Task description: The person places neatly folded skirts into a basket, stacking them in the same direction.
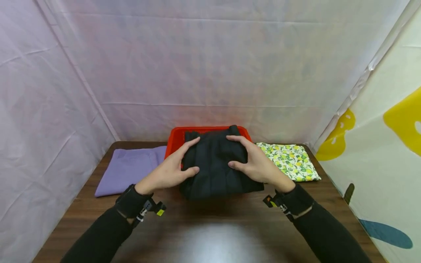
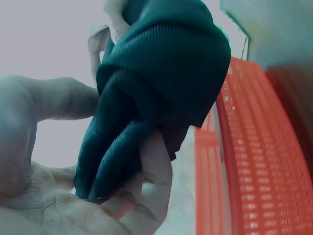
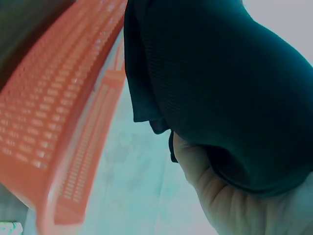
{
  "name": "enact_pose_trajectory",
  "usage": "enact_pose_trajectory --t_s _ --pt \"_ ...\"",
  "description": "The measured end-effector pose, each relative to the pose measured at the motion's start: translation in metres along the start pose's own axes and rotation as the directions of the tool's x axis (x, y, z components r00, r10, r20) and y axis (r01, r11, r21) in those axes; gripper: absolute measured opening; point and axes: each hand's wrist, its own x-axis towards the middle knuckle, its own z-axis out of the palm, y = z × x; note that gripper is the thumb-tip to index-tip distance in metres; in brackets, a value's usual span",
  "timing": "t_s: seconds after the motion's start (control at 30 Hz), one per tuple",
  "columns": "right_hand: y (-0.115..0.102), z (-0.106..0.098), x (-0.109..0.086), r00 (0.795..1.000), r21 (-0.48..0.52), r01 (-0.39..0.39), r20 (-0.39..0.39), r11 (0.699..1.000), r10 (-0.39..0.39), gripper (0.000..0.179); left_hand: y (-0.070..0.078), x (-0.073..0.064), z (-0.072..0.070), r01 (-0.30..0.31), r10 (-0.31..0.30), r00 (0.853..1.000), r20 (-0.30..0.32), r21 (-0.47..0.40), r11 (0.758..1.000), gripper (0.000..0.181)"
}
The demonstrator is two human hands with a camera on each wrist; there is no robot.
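Note:
A folded piece of black cloth (image 1: 213, 168) is held up between both hands, close over the red basket (image 1: 174, 142) and overlapping its front in the head view. My left hand (image 1: 175, 166) grips its left side, thumb on the near face; in the left wrist view, curled fingers (image 2: 155, 176) reach around the layered folds. On the opposite side my right hand (image 1: 254, 160) holds the cloth with thumb and forefinger spread over it. The right wrist view shows that hand's fingers partly hidden by the dark fabric (image 3: 220, 98).
A folded purple cloth (image 1: 131, 170) lies on the wooden table (image 1: 210, 233) left of the basket. To the right lies a folded white cloth with a lemon print (image 1: 289, 160). White fabric walls (image 1: 210, 65) stand behind and at the sides.

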Motion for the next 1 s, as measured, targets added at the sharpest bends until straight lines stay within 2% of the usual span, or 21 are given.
enact_pose_trajectory --t_s 0.3,0.67,0.8,0.9,1.0 --pt "0.016 -0.011 0.054 0.999 -0.041 -0.043 -0.001 0.998 0.043 0.081 -0.013 0.041 -0.023 0.059 -0.059 0.998 -0.032 -0.007 0.998 0.092" --pt "0.040 -0.007 0.101 0.993 -0.014 -0.112 0.039 0.994 0.112 0.079 -0.033 0.081 -0.034 0.091 -0.089 0.994 -0.060 0.036 0.995 0.088" --pt "0.048 -0.004 0.110 0.980 -0.025 -0.165 0.106 0.986 0.167 0.079 -0.040 0.092 -0.033 0.133 -0.129 0.991 -0.043 0.129 0.983 0.086" --pt "0.054 0.001 0.115 0.965 -0.101 -0.183 0.174 0.978 0.198 0.079 -0.044 0.097 -0.031 0.176 -0.178 0.984 -0.008 0.214 0.961 0.084" --pt "0.057 0.005 0.120 0.939 -0.182 -0.195 0.247 0.964 0.237 0.079 -0.046 0.099 -0.030 0.199 -0.220 0.975 0.043 0.283 0.938 0.082"
